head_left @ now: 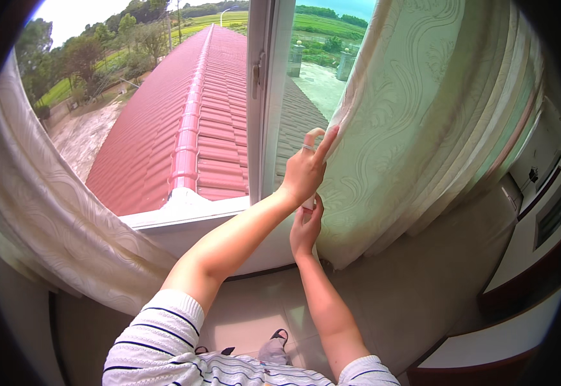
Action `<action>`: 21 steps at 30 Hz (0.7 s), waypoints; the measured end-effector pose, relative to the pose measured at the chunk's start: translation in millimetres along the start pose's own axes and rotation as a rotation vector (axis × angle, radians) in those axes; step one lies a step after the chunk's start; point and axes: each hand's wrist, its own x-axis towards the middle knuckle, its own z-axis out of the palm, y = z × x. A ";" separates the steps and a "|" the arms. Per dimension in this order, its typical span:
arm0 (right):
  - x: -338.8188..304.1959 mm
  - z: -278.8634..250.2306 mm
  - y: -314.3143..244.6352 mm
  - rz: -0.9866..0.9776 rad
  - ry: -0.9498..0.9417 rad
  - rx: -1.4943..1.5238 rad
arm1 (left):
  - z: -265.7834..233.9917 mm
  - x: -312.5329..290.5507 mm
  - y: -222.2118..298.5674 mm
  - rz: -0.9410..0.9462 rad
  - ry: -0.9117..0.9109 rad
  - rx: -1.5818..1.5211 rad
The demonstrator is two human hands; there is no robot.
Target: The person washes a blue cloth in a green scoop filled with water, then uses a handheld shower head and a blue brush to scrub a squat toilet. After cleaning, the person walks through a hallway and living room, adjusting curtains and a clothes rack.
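Curtain (pixel 422 128), pale cream cloth with a raised swirl pattern, hangs in soft folds right of both hands. The left hand (pixel 306 170), ring on one finger, pinches its edge; just below, the right hand (pixel 306 228) closes on the same edge. Left of the grip stands a white window frame (pixel 264 96), red tiled roof (pixel 190 116) beyond.

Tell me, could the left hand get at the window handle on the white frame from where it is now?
Probably yes. The left hand grips the edge of the right curtain, and the window handle sits just above and left of it on the white frame, with nothing between them.
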 end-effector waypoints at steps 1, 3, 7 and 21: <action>-14.9 17.2 -14.9 -0.060 -0.005 -0.013 | -28.9 -4.8 -10.9 0.033 0.029 0.042; -41.5 59.3 -45.3 -0.181 -0.005 -0.032 | -97.8 -13.9 -38.9 0.120 0.050 0.174; -88.3 161.7 -127.5 -0.386 -0.277 -0.018 | -247.8 -31.0 -88.6 0.002 0.096 0.458; -344.9 419.3 -312.4 -0.456 -1.238 0.281 | -645.1 -206.7 -227.8 -0.852 0.341 1.321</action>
